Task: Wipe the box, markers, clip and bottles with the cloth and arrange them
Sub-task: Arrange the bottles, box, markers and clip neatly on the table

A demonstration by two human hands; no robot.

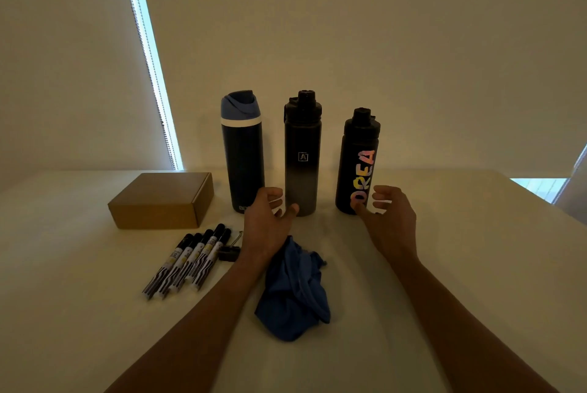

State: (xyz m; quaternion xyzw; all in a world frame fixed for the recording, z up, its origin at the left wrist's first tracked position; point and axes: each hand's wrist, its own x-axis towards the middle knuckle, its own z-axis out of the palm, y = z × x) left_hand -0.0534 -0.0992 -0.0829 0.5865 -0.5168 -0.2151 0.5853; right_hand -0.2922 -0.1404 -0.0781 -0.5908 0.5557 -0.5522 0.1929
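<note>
My left hand (270, 218) and right hand (389, 218) hover loosely curled, holding nothing. The crumpled blue cloth (292, 297) lies just behind my left wrist, nearer that hand; the upright black-to-grey metal bottle (301, 167) stands just ahead.

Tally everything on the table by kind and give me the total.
Bottles: 3
Markers: 5
Box: 1
Clip: 1
Cloth: 1
Total: 11
</note>
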